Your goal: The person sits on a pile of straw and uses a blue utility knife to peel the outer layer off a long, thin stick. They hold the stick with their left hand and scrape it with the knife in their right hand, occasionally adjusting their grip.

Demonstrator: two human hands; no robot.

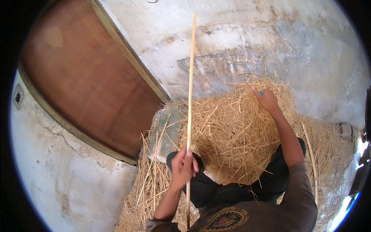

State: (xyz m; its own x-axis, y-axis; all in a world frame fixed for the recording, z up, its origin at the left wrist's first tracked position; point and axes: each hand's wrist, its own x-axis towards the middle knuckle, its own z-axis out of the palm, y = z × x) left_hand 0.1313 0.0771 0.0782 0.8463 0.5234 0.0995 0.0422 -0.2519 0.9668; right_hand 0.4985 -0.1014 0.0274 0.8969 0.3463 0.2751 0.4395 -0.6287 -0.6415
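A long, thin, pale stick (190,89), split bamboo or wood by its look, stands nearly upright in the view. My left hand (182,167) is closed around its lower part, and the stick's lower end runs down beside my body. Farther off to the right, my right hand (266,99) is closed over the heap of shavings (232,131). A small blue part (261,93) shows at its fingers; the rest of that thing is hidden by the hand. The curly, straw-coloured shavings lie between my dark-trousered legs and against the wall.
A brown door (92,77) in a wooden frame stands at the left. Behind the heap rises a stained white wall (239,42). A grey-green stone slab (166,127) lies by the door's foot, with loose strips (154,174) near it. Another long strip (310,158) lies at right.
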